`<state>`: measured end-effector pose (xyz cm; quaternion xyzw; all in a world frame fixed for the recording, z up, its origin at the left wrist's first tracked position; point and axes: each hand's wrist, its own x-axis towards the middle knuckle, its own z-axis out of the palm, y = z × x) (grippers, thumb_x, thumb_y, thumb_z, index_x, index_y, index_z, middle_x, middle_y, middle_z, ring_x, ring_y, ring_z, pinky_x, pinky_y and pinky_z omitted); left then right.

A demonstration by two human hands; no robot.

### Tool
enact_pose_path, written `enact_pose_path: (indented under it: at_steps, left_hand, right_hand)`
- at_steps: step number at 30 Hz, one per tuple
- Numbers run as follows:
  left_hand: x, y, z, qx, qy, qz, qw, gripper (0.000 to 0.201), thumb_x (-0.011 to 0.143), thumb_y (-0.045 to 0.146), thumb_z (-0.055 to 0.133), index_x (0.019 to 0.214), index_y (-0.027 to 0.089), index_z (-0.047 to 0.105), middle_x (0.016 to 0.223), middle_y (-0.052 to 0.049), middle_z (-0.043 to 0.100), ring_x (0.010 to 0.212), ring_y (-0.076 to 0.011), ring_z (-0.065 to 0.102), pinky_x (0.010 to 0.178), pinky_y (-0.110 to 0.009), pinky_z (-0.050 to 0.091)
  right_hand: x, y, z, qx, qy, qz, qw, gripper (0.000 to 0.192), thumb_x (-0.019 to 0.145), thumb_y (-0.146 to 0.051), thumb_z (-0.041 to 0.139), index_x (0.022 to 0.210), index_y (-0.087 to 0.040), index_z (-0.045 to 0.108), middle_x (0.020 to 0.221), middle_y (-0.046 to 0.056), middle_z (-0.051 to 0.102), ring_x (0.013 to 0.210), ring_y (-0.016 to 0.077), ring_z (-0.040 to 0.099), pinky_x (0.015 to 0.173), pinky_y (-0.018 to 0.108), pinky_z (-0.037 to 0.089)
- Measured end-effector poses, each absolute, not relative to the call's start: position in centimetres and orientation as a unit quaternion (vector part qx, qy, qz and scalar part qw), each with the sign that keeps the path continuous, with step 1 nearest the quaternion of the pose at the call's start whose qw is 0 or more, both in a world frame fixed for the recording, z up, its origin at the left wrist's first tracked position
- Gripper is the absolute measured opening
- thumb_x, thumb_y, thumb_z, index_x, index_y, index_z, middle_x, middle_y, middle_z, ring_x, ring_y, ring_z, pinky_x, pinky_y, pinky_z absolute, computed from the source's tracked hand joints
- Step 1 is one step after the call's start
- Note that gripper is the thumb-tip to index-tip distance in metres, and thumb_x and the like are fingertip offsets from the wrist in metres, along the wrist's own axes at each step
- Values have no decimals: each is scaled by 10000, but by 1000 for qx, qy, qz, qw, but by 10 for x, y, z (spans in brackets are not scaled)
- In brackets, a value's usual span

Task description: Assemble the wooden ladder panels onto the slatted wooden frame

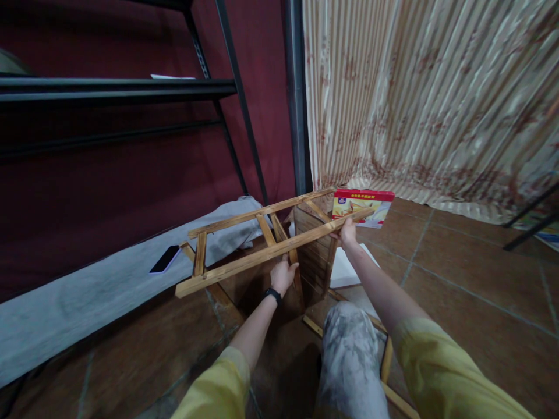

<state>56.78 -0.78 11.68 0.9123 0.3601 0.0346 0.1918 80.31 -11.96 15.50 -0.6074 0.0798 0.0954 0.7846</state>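
Both the left hand (283, 274) and the right hand (348, 233) grip a rail of the wooden frame (244, 247), near a red box (362, 206).

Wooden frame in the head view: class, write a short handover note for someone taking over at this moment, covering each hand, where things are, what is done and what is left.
Left hand: gripping the near rail of the wooden frame from below, about mid-length.
Right hand: holding the same rail near its far end.
The frame is held tilted above the tiled floor, joined to a slatted wooden panel.
Loose wooden strips lie by the knee.
A red box and a phone lie behind.
Done: frame rungs are fitted.
Left: loose strips remain unattached.
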Motion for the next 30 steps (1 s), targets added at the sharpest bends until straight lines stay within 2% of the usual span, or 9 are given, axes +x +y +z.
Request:
enact_pose_path:
  at_steps: [11,18,21,24,27,30]
  left_hand:
    - [568,-11,114,913,362,50,179,511,894,528,461,1253,165,491,970,-146,715,949,-285,672,719,-314,441]
    - [562,-11,110,894,354,78,262,498,866,479,546,1250,172,468,896,-97,703,911,-265,664,675,-284,398]
    - [558,-11,106,862,351,134,341,469,820,438,625,1186,177,489,808,-45,663,797,-205,641,640,-252,374]
    - [551,-11,104,720,411,190,526,338,785,359,675,1032,193,514,684,38,566,611,-113,548,586,-208,353]
    - [536,-17,104,515,502,151,678,144,830,290,591,842,184,495,575,75,450,454,-67,413,485,-184,287]
    - [514,-27,104,441,524,61,726,127,839,182,462,716,164,487,513,49,425,399,-86,405,428,-192,259]
  right_hand:
    - [807,-120,148,-603,70,100,789,367,928,-476,345,1108,-197,500,1162,117,565,985,227,615,705,414,598]
    - [808,-120,147,-605,62,100,787,352,931,-460,338,1088,-190,502,1152,118,566,981,227,618,709,420,597]
    - [808,-120,147,-605,58,100,788,371,930,-479,332,1091,-190,500,1172,124,557,1001,232,612,709,414,597]
    - [808,-120,147,-605,61,103,787,384,929,-489,326,1099,-189,494,1176,127,555,1000,233,613,701,402,599]
    - [809,-120,146,-603,62,109,788,371,929,-472,324,1119,-197,485,1165,119,561,988,224,618,697,390,600]
    - [811,-120,142,-603,53,104,790,358,929,-455,315,1134,-207,472,1137,109,571,963,214,627,698,393,600]
